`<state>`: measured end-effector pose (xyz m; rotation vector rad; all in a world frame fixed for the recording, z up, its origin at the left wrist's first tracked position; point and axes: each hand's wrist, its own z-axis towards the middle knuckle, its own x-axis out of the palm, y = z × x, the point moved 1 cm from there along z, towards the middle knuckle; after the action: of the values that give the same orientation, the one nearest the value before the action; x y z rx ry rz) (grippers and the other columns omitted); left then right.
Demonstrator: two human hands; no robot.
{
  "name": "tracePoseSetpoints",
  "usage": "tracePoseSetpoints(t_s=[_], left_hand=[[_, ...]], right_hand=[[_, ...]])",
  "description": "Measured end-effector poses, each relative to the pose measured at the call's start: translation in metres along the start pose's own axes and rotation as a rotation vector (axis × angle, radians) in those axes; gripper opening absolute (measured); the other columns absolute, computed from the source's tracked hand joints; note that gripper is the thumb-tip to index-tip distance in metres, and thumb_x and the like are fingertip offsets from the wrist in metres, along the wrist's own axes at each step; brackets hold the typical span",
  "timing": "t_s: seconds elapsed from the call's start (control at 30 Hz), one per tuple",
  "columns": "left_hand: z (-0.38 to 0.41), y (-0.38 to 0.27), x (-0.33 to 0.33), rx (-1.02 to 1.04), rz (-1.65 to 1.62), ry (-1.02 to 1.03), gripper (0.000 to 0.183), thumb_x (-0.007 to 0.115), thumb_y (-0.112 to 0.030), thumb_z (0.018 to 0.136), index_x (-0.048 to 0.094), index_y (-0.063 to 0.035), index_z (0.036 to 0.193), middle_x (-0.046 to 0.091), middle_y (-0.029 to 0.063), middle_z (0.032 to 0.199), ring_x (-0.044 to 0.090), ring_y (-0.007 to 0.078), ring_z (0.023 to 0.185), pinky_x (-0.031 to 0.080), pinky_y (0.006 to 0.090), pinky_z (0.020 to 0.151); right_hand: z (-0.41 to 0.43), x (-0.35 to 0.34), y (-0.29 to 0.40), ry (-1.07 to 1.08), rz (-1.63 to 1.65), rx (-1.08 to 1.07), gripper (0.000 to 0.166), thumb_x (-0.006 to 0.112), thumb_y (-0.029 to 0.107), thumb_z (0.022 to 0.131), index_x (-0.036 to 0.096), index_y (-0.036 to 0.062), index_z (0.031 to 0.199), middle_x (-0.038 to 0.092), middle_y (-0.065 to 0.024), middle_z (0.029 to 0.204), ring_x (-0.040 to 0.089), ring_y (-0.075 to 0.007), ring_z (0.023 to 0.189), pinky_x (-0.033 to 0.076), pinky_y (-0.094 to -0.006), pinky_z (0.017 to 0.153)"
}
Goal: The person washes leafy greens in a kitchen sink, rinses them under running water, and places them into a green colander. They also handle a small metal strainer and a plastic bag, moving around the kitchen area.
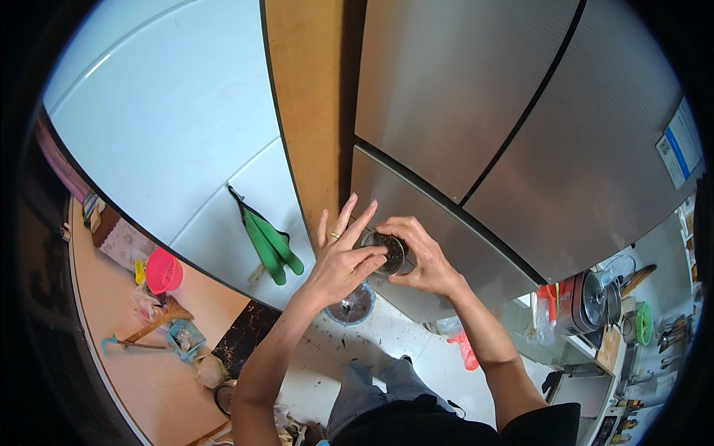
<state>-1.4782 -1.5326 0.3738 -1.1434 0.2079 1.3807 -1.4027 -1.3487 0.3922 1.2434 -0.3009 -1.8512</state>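
Note:
My right hand point(427, 259) grips a small round container point(395, 253) from its right side, its dark opening turned up towards me. Against the near left rim of the container are the thumb and a bent finger of my left hand point(340, 262); its other fingers are spread and raised, one with a ring. What lies inside the container is too dark to tell. Beneath my hands, a round bin point(352, 306) with a bag in it stands on the floor.
A steel-coloured refrigerator point(474, 111) rises ahead and to the right. Green cloth point(268, 248) hangs on the white tiled wall at left. A pink basin point(164, 270), a broom point(156, 320) and a dustpan point(187, 339) are farther left; cookware point(594, 301) stands on the counter at right.

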Motion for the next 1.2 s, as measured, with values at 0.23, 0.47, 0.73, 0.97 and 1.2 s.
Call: tracePoseSetpoints(t_s=[0.23,0.47,0.73,0.97,1.2], left_hand=[[-0.003,0.004,-0.001,0.023,0.101,-0.094,0.031,0.056,-0.04,0.089,0.074,-0.0164,0.096,0.027,0.0064,0.152,0.013,0.0311,0.143,0.002,0.0603,0.109],[-0.021,0.008,0.022,-0.116,0.045,-0.048,0.029,0.053,-0.032,0.093,0.075,-0.0134,0.091,0.027,0.0086,0.152,0.009,0.0334,0.143,0.002,0.057,0.111],[-0.019,0.022,0.031,-0.153,-0.378,-0.146,0.037,0.047,-0.037,0.096,0.074,-0.0113,0.098,0.023,0.0094,0.154,0.007,0.0335,0.143,0.007,0.057,0.11],[-0.024,0.027,0.032,-0.128,-0.243,-0.077,0.041,0.048,-0.041,0.095,0.073,-0.0091,0.096,0.021,0.0082,0.154,0.006,0.0323,0.144,0.004,0.0599,0.109],[-0.022,0.034,0.038,-0.138,-0.268,-0.063,0.042,0.047,-0.041,0.096,0.072,-0.0077,0.089,0.025,0.0087,0.153,0.006,0.0312,0.144,0.003,0.0602,0.109]], right_hand=[[-0.004,0.004,0.001,0.018,-0.053,0.003,0.086,0.081,-0.001,0.049,0.047,0.0081,0.127,0.046,-0.0122,0.125,0.048,-0.0329,0.115,0.048,-0.041,0.093],[-0.009,0.015,-0.005,-0.036,-0.113,-0.025,0.085,0.083,0.002,0.05,0.047,0.0072,0.126,0.047,-0.0117,0.126,0.05,-0.0332,0.115,0.049,-0.0415,0.093],[-0.008,0.026,-0.012,-0.125,-0.088,-0.058,0.083,0.084,0.003,0.05,0.047,0.0061,0.124,0.048,-0.0134,0.125,0.05,-0.0332,0.116,0.049,-0.041,0.094],[-0.008,0.03,-0.012,-0.122,-0.084,-0.089,0.081,0.083,0.003,0.051,0.048,0.0058,0.123,0.048,-0.0142,0.123,0.052,-0.0331,0.115,0.05,-0.041,0.093],[-0.007,0.029,-0.01,-0.106,-0.096,-0.094,0.081,0.083,0.003,0.051,0.048,0.0059,0.124,0.049,-0.0141,0.123,0.051,-0.033,0.117,0.049,-0.041,0.094]])
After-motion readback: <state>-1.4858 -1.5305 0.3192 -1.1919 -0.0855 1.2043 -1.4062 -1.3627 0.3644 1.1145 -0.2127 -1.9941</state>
